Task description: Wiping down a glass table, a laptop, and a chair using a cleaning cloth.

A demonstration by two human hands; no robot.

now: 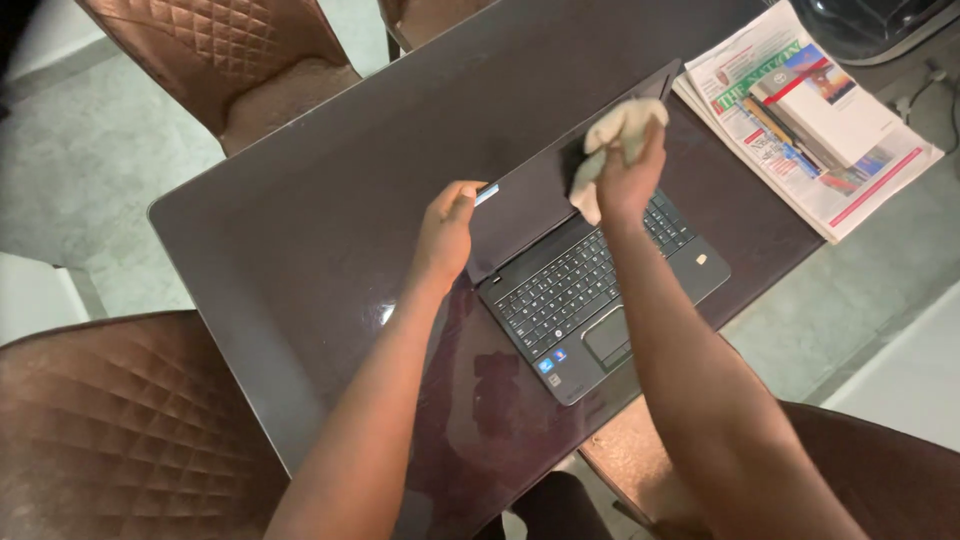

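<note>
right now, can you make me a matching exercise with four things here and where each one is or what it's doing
Things:
1. left hand
2. right hand
3. cloth
4. book

Places or states:
a. lies on the newspaper
b. pressed to the laptop screen
c. grips the screen's top corner
d. bunched around the cloth

Pairs: 1-c, 2-d, 3-b, 4-a
</note>
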